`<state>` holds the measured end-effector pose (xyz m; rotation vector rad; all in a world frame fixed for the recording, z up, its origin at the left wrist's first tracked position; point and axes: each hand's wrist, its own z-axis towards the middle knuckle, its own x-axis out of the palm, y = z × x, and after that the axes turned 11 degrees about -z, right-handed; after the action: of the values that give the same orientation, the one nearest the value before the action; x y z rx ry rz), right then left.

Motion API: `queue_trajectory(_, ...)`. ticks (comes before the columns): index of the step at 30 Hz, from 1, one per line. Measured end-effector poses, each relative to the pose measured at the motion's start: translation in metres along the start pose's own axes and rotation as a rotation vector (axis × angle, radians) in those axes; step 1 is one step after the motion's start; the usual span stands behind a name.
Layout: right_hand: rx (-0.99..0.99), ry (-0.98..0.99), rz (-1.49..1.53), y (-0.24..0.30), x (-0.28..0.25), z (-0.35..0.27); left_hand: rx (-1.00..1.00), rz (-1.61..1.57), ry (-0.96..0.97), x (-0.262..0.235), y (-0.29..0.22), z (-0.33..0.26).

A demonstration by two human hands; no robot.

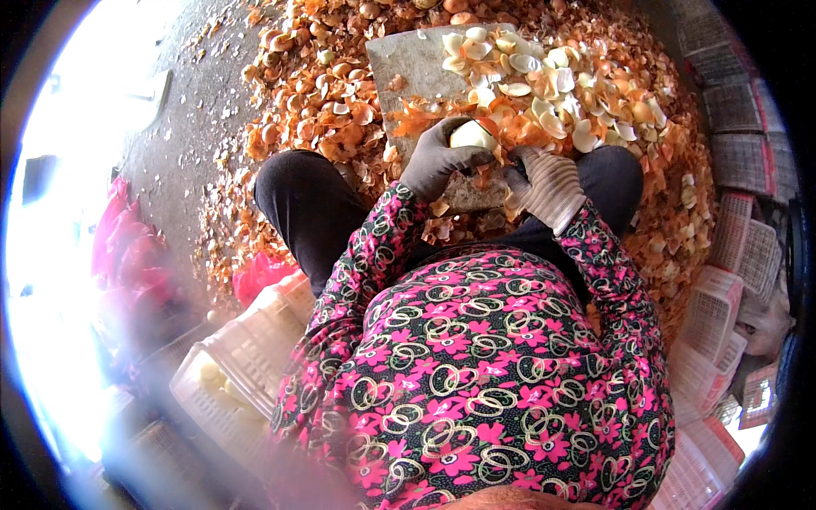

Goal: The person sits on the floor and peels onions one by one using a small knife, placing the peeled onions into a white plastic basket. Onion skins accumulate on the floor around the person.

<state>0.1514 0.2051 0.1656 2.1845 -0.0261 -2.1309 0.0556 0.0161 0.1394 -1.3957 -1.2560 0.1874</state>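
My left hand, in a dark grey glove, is closed round a pale onion with most of its skin gone. Just to the right, my right hand wears a lighter striped glove. Its fingers are curled near the onion; what they hold, if anything, is hidden. Both hands hang over a grey board between my knees. Loose orange onion skins lie close beyond the hands, and white peeled layers are heaped farther right on the board.
Unpeeled onions and dry skins surround the board. A white plastic basket with pale onions stands at my left, by a pink bag. Stacked plastic crates line the right side. Grey floor shows at the far left.
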Motion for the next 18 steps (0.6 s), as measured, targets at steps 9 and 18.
queue_trajectory(9, -0.236, 0.4, -0.692, -0.006, 0.068, 0.014, -0.095, -0.009, -0.061, -0.01, 0.014, 0.008)
queue_trajectory(18, 0.601, 0.042, 0.92, -0.045, 0.068, 0.007, 0.0, 0.044, 0.047, -0.01, 0.004, 0.006)
